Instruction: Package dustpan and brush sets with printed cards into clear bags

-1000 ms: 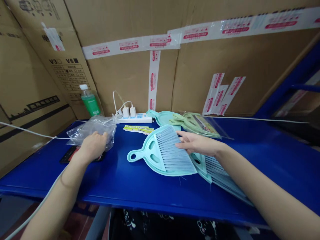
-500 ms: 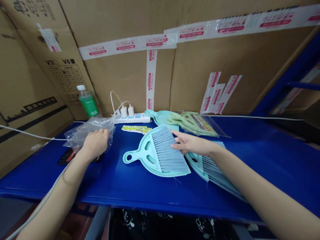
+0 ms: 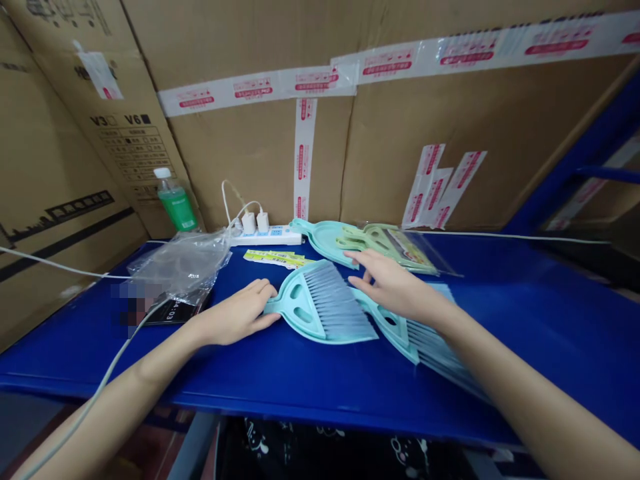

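Observation:
A light-blue brush (image 3: 337, 303) lies nested in a matching dustpan (image 3: 293, 333) at the middle of the blue table. My left hand (image 3: 245, 312) has its fingers closed round the handle end of this set. To the right, my right hand (image 3: 393, 283) hovers with fingers apart and holds nothing. Below it, partly hidden by my forearm, lies a second light-blue brush (image 3: 415, 333) with its bristles toward the right. Behind the hand, another light-blue dustpan (image 3: 327, 239) rests on the table, overlapped by a green brush-and-dustpan set (image 3: 383, 243) in a clear bag.
A crumpled clear plastic bag (image 3: 185, 263) covers part of a black phone (image 3: 177, 312) at the left. Yellow-green label cards (image 3: 275, 258) lie before a white power strip (image 3: 280, 236) with chargers. A green bottle (image 3: 176, 203) stands by the cardboard wall (image 3: 240, 147). A white cable (image 3: 107, 373) crosses my left forearm.
My left hand has left the plastic bag and moved right onto the dustpan handle. My right hand has let go of the brush-and-dustpan set, which now lies slightly lower.

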Available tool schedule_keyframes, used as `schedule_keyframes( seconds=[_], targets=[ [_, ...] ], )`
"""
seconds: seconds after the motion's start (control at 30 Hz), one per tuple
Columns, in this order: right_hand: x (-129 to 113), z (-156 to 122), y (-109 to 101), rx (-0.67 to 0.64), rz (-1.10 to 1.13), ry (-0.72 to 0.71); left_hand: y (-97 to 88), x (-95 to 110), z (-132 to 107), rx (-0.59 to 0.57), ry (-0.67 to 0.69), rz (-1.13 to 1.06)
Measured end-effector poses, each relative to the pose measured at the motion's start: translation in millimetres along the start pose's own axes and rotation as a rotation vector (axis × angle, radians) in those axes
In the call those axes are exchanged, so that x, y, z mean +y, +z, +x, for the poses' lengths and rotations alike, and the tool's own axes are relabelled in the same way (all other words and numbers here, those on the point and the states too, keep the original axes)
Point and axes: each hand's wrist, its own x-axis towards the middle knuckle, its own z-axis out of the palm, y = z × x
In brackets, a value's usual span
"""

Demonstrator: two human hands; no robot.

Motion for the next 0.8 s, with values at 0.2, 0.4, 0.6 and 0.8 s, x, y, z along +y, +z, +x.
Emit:
schedule_keyframes(
  seconds=[0.2, 0.4, 0.6, 0.8],
  targets=[
    [-39.1, -10.4, 15.6, -0.11, -0.056, -0.413, 0.3, 3.1, -1.8, 0.027, 0.037, -0.022],
    [-54.8, -18.1, 41.9, -0.127, -0.212, -0.399, 2.2, 9.0, -2.9, 0.035, 0.038, -0.001],
    [-60.7, -20.0, 45.5, -0.064, -0.182, -0.315, -1.2, 13.6, -4.7, 0.077, 0.05, 0.018],
    [-63.8, -24.4, 48.9, 0.048, -0.325, -0.361, -0.8, 15.9, -2.3, 0.096, 0.049, 0.009]
  ],
)
